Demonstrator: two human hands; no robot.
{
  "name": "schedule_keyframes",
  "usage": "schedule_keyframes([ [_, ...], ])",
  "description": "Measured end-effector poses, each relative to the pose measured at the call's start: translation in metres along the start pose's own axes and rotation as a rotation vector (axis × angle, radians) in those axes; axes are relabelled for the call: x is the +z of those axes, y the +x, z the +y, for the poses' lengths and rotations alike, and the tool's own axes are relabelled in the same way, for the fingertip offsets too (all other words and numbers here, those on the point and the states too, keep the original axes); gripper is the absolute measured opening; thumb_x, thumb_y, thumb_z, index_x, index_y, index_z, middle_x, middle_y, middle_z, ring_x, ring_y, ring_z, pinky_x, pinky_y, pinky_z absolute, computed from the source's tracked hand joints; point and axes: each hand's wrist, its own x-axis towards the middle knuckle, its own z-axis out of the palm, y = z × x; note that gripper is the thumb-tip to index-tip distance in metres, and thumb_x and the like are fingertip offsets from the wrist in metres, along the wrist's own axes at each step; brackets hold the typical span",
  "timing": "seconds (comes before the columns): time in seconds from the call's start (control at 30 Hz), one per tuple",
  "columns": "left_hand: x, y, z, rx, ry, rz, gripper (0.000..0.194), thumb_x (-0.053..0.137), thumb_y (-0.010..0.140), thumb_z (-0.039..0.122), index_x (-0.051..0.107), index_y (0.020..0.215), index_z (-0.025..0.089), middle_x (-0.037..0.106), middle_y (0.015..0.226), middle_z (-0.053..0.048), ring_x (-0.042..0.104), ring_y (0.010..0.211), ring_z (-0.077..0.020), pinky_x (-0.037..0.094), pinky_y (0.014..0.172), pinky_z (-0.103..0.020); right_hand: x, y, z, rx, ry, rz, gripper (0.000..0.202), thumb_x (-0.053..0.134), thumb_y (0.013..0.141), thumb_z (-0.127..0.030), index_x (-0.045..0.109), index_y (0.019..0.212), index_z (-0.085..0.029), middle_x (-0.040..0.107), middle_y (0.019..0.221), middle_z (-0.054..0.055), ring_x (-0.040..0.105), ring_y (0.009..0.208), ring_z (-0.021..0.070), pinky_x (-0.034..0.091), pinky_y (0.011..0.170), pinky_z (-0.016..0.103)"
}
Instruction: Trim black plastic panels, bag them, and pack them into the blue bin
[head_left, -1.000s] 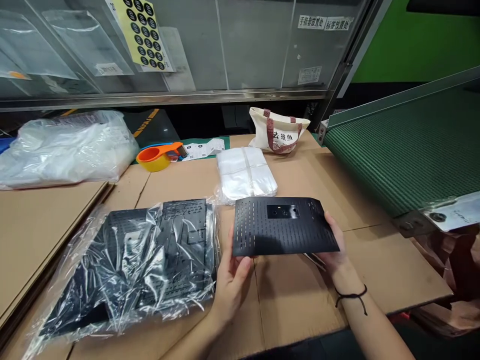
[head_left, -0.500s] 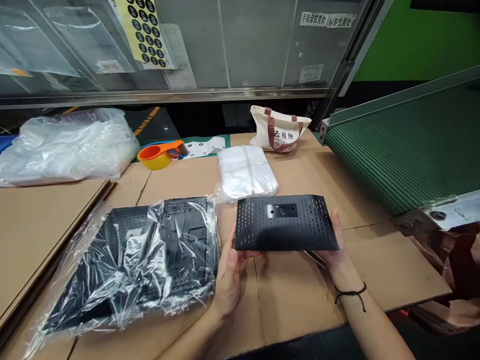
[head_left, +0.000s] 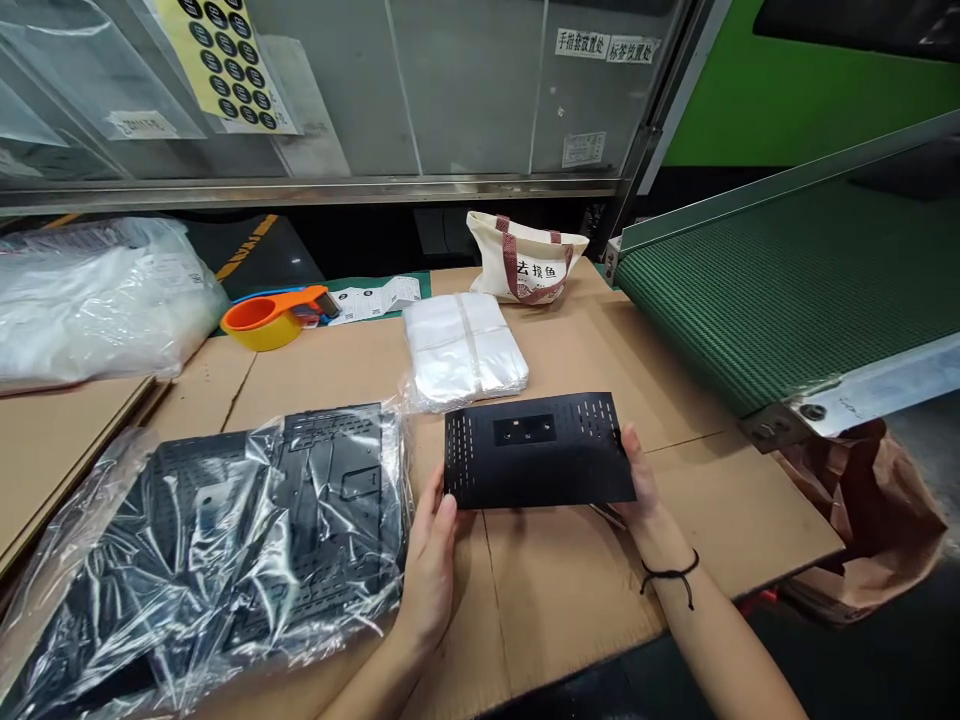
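Observation:
A thin black perforated panel (head_left: 536, 465) is held up above the cardboard, with rows of slots and a small recessed rectangle with holes. My left hand (head_left: 431, 560) grips its left edge, thumb on the near corner. On the opposite side my right hand (head_left: 641, 495) holds the right edge, its fingers partly hidden behind the panel. A thin, narrow item (head_left: 607, 514) shows beneath the panel by my right hand; I cannot make out what it is. Left of my left hand lies a clear plastic bag (head_left: 247, 560) with black panels inside.
Behind the panel is a banded stack of clear bags (head_left: 465, 345). Farther back stand an orange-and-yellow tape dispenser (head_left: 262, 322) and a canvas tote (head_left: 525, 260). A green conveyor belt (head_left: 787, 280) rises at right, above a brown paper bag (head_left: 870, 520). Stacked cardboard (head_left: 60, 450) lies at left.
The camera view has swung to the right, so the scene sits farther left. Light on the panel has shifted with a slight tilt; both hands still hold it.

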Motion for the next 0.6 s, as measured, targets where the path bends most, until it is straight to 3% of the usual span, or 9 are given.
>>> schedule_keyframes([
  [0.17,-0.0018,0.0006,-0.0023,0.019,0.063,0.027,0.057,0.059,0.085,0.053,0.049,0.136,0.028,0.040,0.150,-0.004,0.026,0.143,-0.0245,0.015,0.119,-0.041,-0.0028,-0.0007,0.0000,-0.038,-0.048,0.030,0.050,0.076,0.061,-0.062,0.074,0.088,-0.020,0.076,0.088,0.006,0.069,0.095,0.0279,0.054,0.090,0.040],
  [0.3,-0.0039,0.0010,-0.0027,0.084,0.086,0.049,0.055,0.058,0.087,0.048,0.046,0.136,0.028,0.039,0.150,-0.003,0.025,0.143,-0.0218,0.014,0.120,-0.038,-0.0018,-0.0022,-0.0029,-0.083,-0.221,-0.041,0.041,0.081,0.060,-0.052,0.073,0.081,-0.017,0.075,0.077,0.005,0.071,0.075,0.0236,0.057,0.068,0.031],
  [0.5,-0.0054,-0.0010,-0.0041,0.110,0.109,0.037,0.054,0.058,0.088,0.045,0.044,0.138,0.029,0.037,0.151,-0.001,0.024,0.144,-0.0212,0.013,0.120,-0.037,0.0011,-0.0028,-0.0050,-0.190,-0.355,-0.048,0.040,0.076,0.066,-0.056,0.071,0.076,-0.017,0.070,0.069,0.002,0.063,0.057,0.0152,0.049,0.049,0.023],
  [0.6,-0.0030,-0.0034,-0.0022,0.152,0.128,0.031,0.054,0.058,0.089,0.044,0.043,0.139,0.029,0.035,0.153,-0.001,0.021,0.145,-0.0211,0.011,0.121,-0.037,-0.0036,0.0001,-0.0052,-0.221,-0.413,-0.056,0.043,0.075,0.066,-0.058,0.071,0.077,-0.017,0.070,0.070,0.003,0.062,0.059,0.0158,0.049,0.051,0.024],
])
